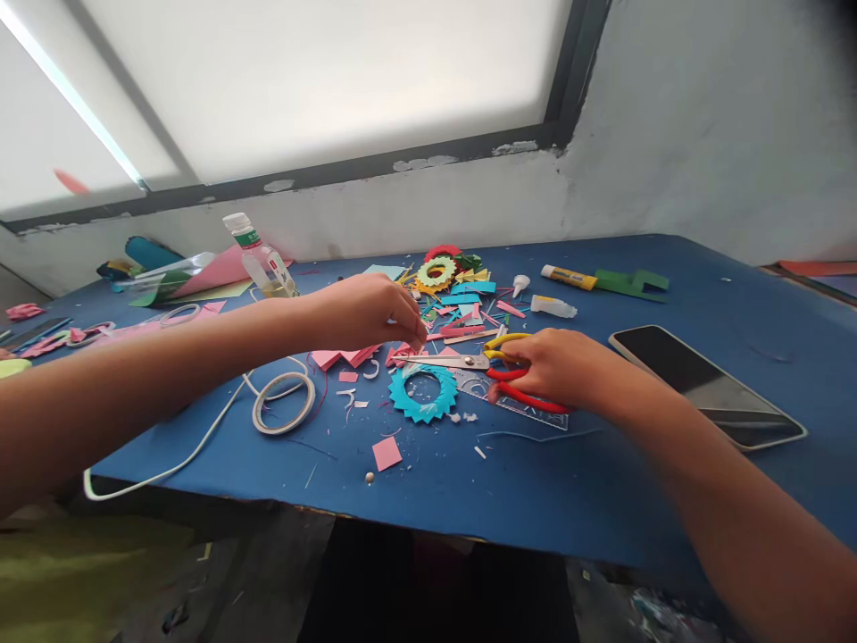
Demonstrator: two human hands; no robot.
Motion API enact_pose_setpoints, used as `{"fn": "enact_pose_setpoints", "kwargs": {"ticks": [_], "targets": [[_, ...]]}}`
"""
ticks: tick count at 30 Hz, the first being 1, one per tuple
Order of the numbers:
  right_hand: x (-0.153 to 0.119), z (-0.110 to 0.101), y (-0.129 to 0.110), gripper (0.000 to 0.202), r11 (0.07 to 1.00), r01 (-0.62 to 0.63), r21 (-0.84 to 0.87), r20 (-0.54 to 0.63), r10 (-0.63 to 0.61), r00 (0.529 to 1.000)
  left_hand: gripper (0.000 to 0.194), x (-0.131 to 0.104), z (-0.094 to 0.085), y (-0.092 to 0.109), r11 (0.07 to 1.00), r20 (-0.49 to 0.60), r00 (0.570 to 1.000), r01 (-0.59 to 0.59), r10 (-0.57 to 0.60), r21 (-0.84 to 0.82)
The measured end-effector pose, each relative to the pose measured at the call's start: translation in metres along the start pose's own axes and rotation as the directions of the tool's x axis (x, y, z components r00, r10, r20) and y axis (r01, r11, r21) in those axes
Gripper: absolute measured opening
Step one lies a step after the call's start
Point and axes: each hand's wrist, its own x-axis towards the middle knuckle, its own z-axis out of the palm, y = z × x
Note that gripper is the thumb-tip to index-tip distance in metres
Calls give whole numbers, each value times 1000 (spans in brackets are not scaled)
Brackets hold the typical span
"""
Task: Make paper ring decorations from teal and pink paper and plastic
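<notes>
My right hand (pixel 553 371) grips scissors (pixel 461 361) with red and yellow handles, their blades pointing left. My left hand (pixel 381 313) is pinched closed just above the blade tips; whatever lies between the fingertips is too small to make out. Right below the blades lies a blue folded-paper ring (pixel 423 413) with a toothed edge. A clear plastic ruler (pixel 542 416) is partly under my right hand. Pink paper pieces (pixel 335 359) lie below my left hand, and a pink paper square (pixel 386 454) lies nearer the table's front edge.
A roll of tape (pixel 309 404) and a white cable (pixel 194 460) lie to the left. Behind stand a bottle (pixel 258 259) and a heap of paper strips with a yellow ring (pixel 452 268). A glue tube (pixel 569 278), a small bottle (pixel 553 307) and a phone (pixel 710 384) are at right.
</notes>
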Motion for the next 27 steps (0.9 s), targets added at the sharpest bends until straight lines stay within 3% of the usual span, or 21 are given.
{"fn": "enact_pose_setpoints", "kwargs": {"ticks": [5,12,18,21,24,25,27], "targets": [[4,1,8,49,997,-68,-30,-10,68,998,16,-3,-1,-3,992,-82,994,68,-77,-105],[5,9,44,49,933,-359,-16,-21,359,933,13,-11,4,-10,902,-176,940,211,-293,-375],[6,22,64,36,924,-382,20,-16,382,924,13,-20,22,-11,790,-207,900,204,-383,-578],[9,19,53,33,938,-342,56,-44,345,938,12,-24,36,-5,761,-238,875,198,-421,-617],[10,10,20,39,956,-254,148,-88,268,959,14,-27,55,2,709,-236,861,185,-451,-680],[10,8,6,40,955,-197,220,-85,220,972,14,-27,61,4,698,-244,856,174,-456,-695],[8,5,-22,39,833,-11,553,-57,51,997,12,-26,75,7,693,-289,837,140,-464,-708]]}}
